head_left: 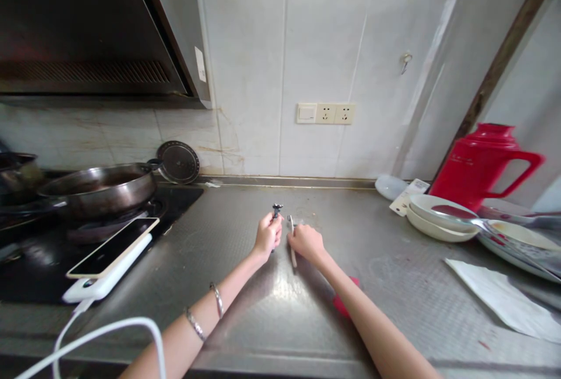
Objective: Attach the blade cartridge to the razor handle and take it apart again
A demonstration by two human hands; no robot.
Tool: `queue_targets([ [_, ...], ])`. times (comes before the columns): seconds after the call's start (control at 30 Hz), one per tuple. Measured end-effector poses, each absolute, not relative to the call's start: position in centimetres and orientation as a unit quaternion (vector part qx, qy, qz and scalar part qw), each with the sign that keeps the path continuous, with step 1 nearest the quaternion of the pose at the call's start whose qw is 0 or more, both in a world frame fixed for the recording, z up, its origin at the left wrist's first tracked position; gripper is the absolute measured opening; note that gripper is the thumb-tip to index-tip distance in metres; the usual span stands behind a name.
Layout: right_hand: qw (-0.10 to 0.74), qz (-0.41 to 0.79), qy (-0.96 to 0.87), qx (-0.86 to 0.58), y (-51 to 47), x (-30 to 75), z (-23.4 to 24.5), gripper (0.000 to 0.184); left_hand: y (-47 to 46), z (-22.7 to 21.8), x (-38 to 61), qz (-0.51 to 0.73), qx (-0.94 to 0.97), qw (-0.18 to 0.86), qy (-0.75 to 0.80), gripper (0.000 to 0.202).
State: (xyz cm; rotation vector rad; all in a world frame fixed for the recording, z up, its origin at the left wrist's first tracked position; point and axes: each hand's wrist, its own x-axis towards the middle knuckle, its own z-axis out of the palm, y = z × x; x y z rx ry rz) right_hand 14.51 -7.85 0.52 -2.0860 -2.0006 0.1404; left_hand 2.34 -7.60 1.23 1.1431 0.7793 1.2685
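My left hand (267, 234) is closed round a small dark metal tool (276, 210) whose head sticks up above the fist. My right hand (305, 241) pinches a thin pale stick-like item (291, 241) that lies along the steel counter (245, 309), with a small pale piece beside its far end. The two hands sit close together at the middle of the counter. Two bracelets (205, 312) ring my left wrist. A red object (342, 304) shows on the counter under my right forearm.
A phone on a white power bank (110, 257) with a white cable lies at the left by the stove, where a dark pan (99, 187) sits. At the right are stacked plates (440, 214), a red thermos jug (480, 162) and white paper (504, 299).
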Motion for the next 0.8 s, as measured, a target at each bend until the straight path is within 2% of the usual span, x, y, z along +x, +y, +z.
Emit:
queue_targets([
  [0.27,0.105,0.03,-0.695,-0.71,-8.2,14.0,0.0,0.034,-7.7,1.1,2.4,0.541,0.496,0.59,0.337,0.028],
  [0.53,0.142,0.02,-0.681,-0.718,-7.3,15.6,1.1,0.042,-7.3,0.6,2.1,0.521,0.508,0.601,0.329,0.03],
  [0.7,0.214,0.031,-0.713,-0.667,-4.9,19.2,2.1,0.024,-7.0,0.4,1.9,0.506,0.528,0.608,0.31,0.03],
  [0.8,0.246,0.038,-0.757,-0.604,-3.3,20.8,1.3,0.021,-6.8,0.3,1.8,0.501,0.531,0.611,0.306,0.03],
])
